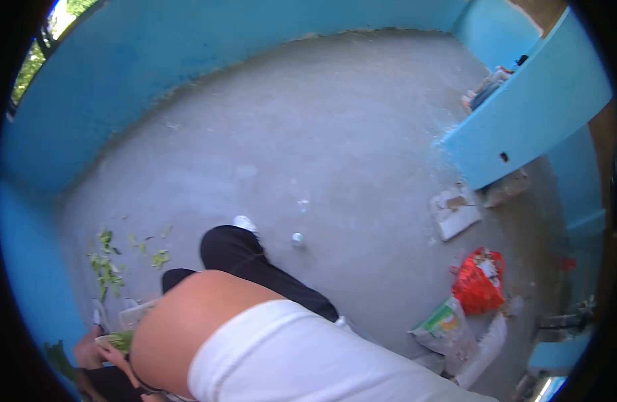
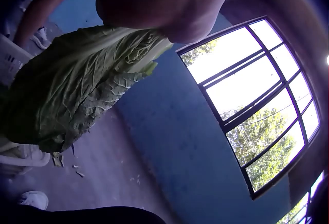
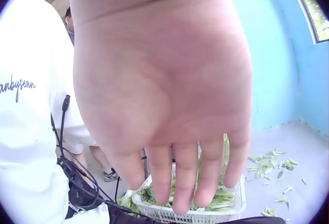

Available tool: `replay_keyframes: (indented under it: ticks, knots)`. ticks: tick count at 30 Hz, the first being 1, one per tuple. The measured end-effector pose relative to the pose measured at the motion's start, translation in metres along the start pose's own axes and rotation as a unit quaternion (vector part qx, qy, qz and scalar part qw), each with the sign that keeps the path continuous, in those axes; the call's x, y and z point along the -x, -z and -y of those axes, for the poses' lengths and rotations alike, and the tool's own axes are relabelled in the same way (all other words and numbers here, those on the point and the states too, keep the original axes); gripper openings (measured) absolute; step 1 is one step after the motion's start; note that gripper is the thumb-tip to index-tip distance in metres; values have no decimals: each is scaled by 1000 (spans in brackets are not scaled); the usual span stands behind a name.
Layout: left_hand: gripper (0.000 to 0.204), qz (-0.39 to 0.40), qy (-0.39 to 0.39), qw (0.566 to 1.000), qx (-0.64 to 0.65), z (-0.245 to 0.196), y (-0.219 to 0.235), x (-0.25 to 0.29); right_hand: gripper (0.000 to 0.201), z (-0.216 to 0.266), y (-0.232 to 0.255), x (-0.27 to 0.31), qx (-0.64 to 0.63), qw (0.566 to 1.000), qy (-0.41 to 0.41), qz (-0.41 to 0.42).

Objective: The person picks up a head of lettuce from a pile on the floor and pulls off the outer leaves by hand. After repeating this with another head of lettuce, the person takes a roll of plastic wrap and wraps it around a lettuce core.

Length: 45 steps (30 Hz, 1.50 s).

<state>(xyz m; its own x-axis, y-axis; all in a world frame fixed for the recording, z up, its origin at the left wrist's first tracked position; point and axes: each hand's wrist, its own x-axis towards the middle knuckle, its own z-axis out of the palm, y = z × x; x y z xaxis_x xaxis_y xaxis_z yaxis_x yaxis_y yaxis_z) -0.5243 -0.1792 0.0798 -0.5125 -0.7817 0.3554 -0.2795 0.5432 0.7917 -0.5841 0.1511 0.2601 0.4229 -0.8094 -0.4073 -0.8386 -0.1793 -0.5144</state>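
My left hand grips a large Chinese cabbage by its pale stalk end, its wrinkled green leaves spreading down and left in the left wrist view. At the head view's lower left, the cabbage partly shows beside the hand. My right hand hangs palm toward its wrist camera, fingers straight and slightly spread, overlapping a white plastic basket in this view. Leafy greens fill the basket. In the head view my bare forearm and white sleeve cover the right hand.
Loose leaves are scattered on the grey floor near the blue wall. A small round object lies mid-floor. At right are a red bag, a clear bag and a white block. Another person's leg and sneaker show.
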Motion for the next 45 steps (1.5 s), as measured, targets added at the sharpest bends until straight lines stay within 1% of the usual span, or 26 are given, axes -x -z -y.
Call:
replay_keyframes:
  ticks: [3,6,7,8,9,10,11,12,13,14,15,17,18,19,20,22,24,27,28,31,34,35,39,41,44,45]
  knots:
    - [36,-2,7,1000,5,1,7,22,36,9,2,0,-10,1000,-19,3]
    - [39,22,29,997,61,-17,2,39,37,25,-2,12,-6,998,-54,10]
    - [40,14,7,997,69,-24,-2,37,37,29,-4,22,-7,997,-71,14]
    - [39,41,-49,996,67,-28,-2,39,37,30,-6,33,-15,996,-88,15]
    - [42,32,-15,996,82,-66,-7,48,37,26,-7,53,-22,994,-107,14]
    - [39,21,-14,993,116,-85,-8,57,38,23,-9,74,-19,992,-122,10]
    - [35,20,24,987,158,-95,-6,59,29,16,-7,107,39,996,-71,-31]
    - [31,19,56,977,206,-102,-5,59,19,1,-25,117,-16,989,-82,-124]
    - [28,21,66,968,243,-111,-5,61,19,-13,-31,129,-10,988,-66,-136]
    - [25,23,72,956,284,-121,-8,63,27,-25,-32,136,-71,987,-100,-105]
    - [25,40,93,949,298,-136,-6,70,31,-36,-37,150,-84,983,-101,-128]
    - [26,64,130,930,337,-176,-7,80,26,-51,-40,180,-184,968,-113,-131]
    - [26,71,147,920,357,-194,-10,87,24,-61,-49,192,-196,961,-109,-158]
    - [27,102,155,911,369,-211,-13,91,24,-61,-46,207,-207,955,-142,-155]
    - [28,135,166,900,380,-227,-13,99,22,-69,-56,215,-197,949,-124,-211]
    - [28,207,201,854,432,-257,-18,113,17,-72,-63,226,-185,928,-128,-298]
    - [29,297,247,806,449,-276,-25,124,15,-69,-61,230,-216,909,-162,-317]
    - [27,358,267,766,461,-299,-40,146,15,-66,-63,228,-217,894,-205,-335]
    - [26,368,254,779,439,-301,-46,152,14,-66,-65,226,-210,891,-218,-339]
    - [25,401,213,809,373,-303,-64,171,16,-68,-72,216,-356,790,-253,-430]
    - [25,443,188,792,376,-306,-75,188,17,-66,-77,200,-453,675,-217,-541]
    - [25,446,196,787,378,-309,-76,192,20,-66,-81,194,-457,674,-206,-542]
    - [25,437,169,812,348,-309,-82,200,27,-66,-99,189,-524,650,-231,-499]
    - [25,445,165,821,316,-307,-82,196,27,-61,-101,187,-546,632,-214,-506]
    - [23,485,183,808,281,-314,-80,189,28,-63,-104,186,-558,625,-199,-508]
    - [24,480,174,810,289,-313,-81,191,28,-64,-105,187,-559,626,-196,-507]
